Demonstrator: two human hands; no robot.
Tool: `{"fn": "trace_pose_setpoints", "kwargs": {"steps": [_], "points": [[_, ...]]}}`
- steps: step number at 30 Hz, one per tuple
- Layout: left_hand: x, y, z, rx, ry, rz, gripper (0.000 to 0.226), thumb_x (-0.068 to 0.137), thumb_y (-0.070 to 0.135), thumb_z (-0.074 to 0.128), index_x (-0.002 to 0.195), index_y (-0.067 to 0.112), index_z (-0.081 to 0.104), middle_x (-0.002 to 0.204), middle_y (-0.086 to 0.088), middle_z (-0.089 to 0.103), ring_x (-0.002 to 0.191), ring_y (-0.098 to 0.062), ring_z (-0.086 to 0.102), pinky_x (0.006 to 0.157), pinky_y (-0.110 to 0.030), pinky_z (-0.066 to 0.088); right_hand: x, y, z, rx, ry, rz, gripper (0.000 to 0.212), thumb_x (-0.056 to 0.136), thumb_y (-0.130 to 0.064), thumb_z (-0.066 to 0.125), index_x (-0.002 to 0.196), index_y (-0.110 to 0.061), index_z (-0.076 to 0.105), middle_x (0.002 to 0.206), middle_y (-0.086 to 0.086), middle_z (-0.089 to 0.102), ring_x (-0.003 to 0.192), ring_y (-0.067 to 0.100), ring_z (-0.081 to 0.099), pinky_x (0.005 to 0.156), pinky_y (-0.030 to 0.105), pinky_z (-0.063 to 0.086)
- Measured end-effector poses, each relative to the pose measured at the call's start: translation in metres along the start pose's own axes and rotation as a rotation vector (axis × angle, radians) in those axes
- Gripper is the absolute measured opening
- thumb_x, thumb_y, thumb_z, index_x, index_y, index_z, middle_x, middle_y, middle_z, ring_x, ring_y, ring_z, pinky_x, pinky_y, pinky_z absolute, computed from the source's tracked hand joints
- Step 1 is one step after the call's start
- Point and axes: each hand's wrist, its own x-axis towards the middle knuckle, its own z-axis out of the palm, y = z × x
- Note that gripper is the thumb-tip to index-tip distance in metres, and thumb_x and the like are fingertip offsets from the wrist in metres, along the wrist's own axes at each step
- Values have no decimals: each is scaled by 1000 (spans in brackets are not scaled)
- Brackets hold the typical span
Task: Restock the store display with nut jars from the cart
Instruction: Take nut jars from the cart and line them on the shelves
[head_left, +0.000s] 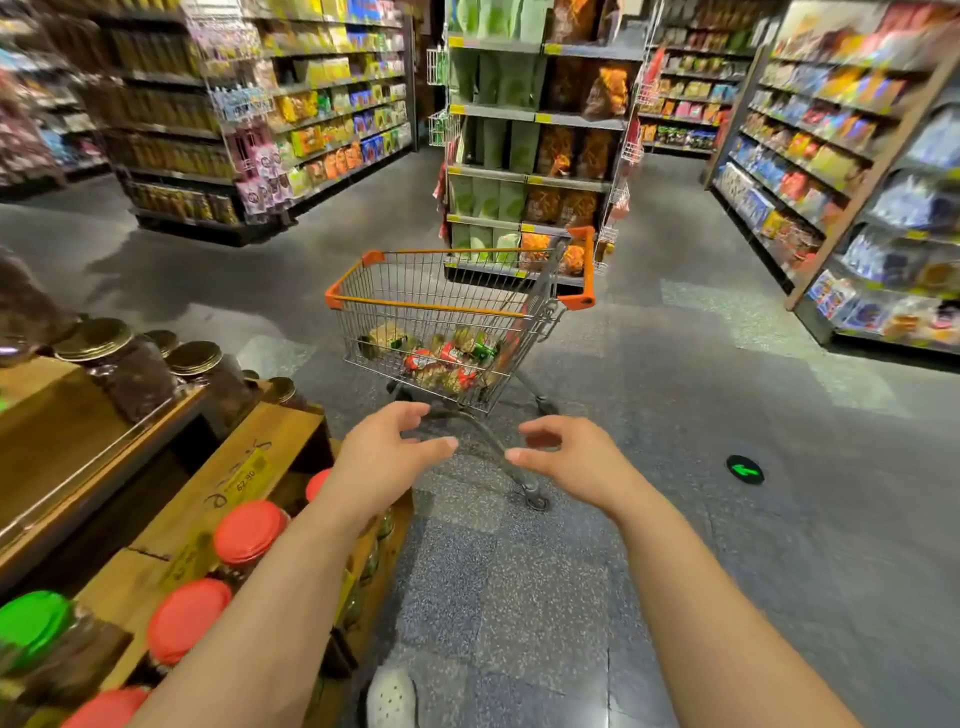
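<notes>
Left hand: the left hand (387, 451) was held out in front at 12 o'clock, low of centre, fingers loosely spread and slightly bent, holding nothing.
Right hand: the right hand (563, 453) hovered just beside it at 3 o'clock of the left, fingers relaxed and curved, thumb pointing inward, also empty; the two hands were near each other but apart.
Cart: the cart (457, 317), wire with orange trim, stood on the floor at 12 o'clock beyond both hands, not touched by either.
Jars in cart: the nut jars (447, 358) lay on their sides in a heap at the bottom of the basket, with red and green lids showing.
Display: the wooden display (249, 457) stood at 9 o'clock of the hands, stepped in tiers, with a yellow price tag (244, 475) on its front board.
Lower tier: red-lidded jars (249, 532) stood upright in a row, and a green-lidded jar (31, 621) stood at 8 o'clock near the edge of view.
Upper tier: gold-lidded jars (96, 340) with dark contents stood at 10 o'clock.
Floor: the speckled grey floor (519, 597) carried a round green arrow sticker (745, 470) at 3 o'clock of the right hand.
Shoe: a white shoe (390, 699) showed at 6 o'clock.
Shelves: stocked shelves (535, 130) rose behind the cart; their goods were too blurred to tell.
</notes>
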Motion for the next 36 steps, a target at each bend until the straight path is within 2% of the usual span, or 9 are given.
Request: {"fn": "trace_pose_setpoints", "kwargs": {"steps": [4, 8, 13, 17, 21, 25, 30, 32, 36], "points": [[64, 1, -4, -20, -12, 7, 63, 86, 45, 79, 142, 27, 56, 140, 5, 59, 112, -11, 58, 98, -35, 49, 50, -7, -7, 6, 10, 19, 53, 87, -44, 78, 133, -22, 65, 127, -4, 68, 116, 10, 62, 94, 24, 42], [143, 12, -15, -31, -26, 64, 65, 83, 53, 78, 139, 28, 58, 139, 5, 61, 122, -16, 59, 103, -50, 52, 113, -19, -21, -17, 61, 19, 53, 87, -47, 77, 132, -22, 65, 126, -4, 68, 116, 12, 62, 95, 26, 44], [240, 33, -35, -30, -51, 124, 68, 83, 57, 77, 141, 27, 57, 138, 6, 61, 121, -16, 59, 104, -46, 51, 193, -40, -44, 2, 158, 32, 51, 87, -44, 77, 131, -21, 65, 123, -2, 68, 116, 12, 63, 97, 29, 46], [299, 36, -52, -28, -85, 127, 60, 84, 52, 77, 137, 27, 59, 134, 4, 62, 117, -17, 61, 103, -47, 51, 245, -51, -47, 45, 191, 57, 50, 88, -44, 76, 130, -22, 65, 118, -6, 67, 114, 10, 62, 91, 26, 43], [351, 26, -66, -25, -97, 113, 64, 82, 54, 78, 137, 26, 59, 132, 5, 62, 116, -16, 61, 101, -45, 53, 296, -58, -36, 76, 172, 87, 37, 89, -42, 76, 120, -26, 65, 107, -11, 67, 105, 6, 62, 89, 25, 43], [388, 8, -71, -32, -105, 69, 66, 81, 57, 77, 137, 27, 59, 133, 6, 62, 118, -15, 60, 102, -47, 52, 342, -59, -31, 115, 150, 96, 46, 85, -46, 78, 125, -24, 69, 115, -10, 72, 111, 7, 66, 100, 35, 52], [435, -12, -73, -69, -72, 9, 56, 82, 51, 80, 130, 27, 62, 133, 5, 62, 122, -17, 59, 102, -48, 52, 399, -54, -28, 139, 118, 114, 50, 85, -46, 78, 129, -26, 66, 119, 0, 71, 108, 11, 67, 100, 37, 52], [455, -19, -72, -78, -63, -22, 56, 82, 51, 79, 129, 27, 62, 131, 3, 62, 121, -18, 59, 101, -49, 52, 425, -50, -27, 135, 97, 107, 50, 86, -45, 78, 130, -25, 66, 119, -1, 71, 107, 10, 65, 94, 31, 52], [505, -27, -68, -104, -21, -73, 58, 83, 46, 80, 133, 22, 63, 125, 1, 64, 115, -16, 61, 102, -46, 51, 491, -38, -35, 120, 59, 88, 44, 89, -45, 74, 128, -27, 66, 115, -4, 67, 94, 1, 61, 69, 12, 43]]}}
